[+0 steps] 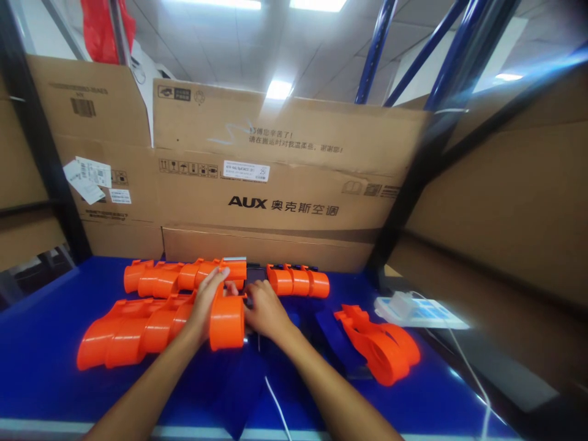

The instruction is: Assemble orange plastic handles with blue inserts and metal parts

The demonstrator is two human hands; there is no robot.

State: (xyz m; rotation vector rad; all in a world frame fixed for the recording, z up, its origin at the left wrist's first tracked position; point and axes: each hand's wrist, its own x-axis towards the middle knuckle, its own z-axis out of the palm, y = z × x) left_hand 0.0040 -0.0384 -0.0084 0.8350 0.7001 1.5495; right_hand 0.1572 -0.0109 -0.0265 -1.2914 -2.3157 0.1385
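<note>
My left hand (209, 303) is closed around an orange ring-shaped plastic part (228, 323) and holds it above the front of the table. My right hand (266, 309) is at the right edge of that part, its fingers bent together; whatever they pinch is hidden. Two rows of similar orange parts lie to the left, a front row (124, 334) beside my left wrist and a back row (160, 278) behind it. Behind my right hand sits a shorter row of orange parts (301, 282) with black pieces along its top.
More orange parts (383, 349) lie loose at the right. A white power strip (420, 311) with a cable stands at the right edge of the blue table (41, 324). A cardboard wall (285, 184) closes off the back, between dark metal posts (404, 184). A white cable (277, 407) lies in front.
</note>
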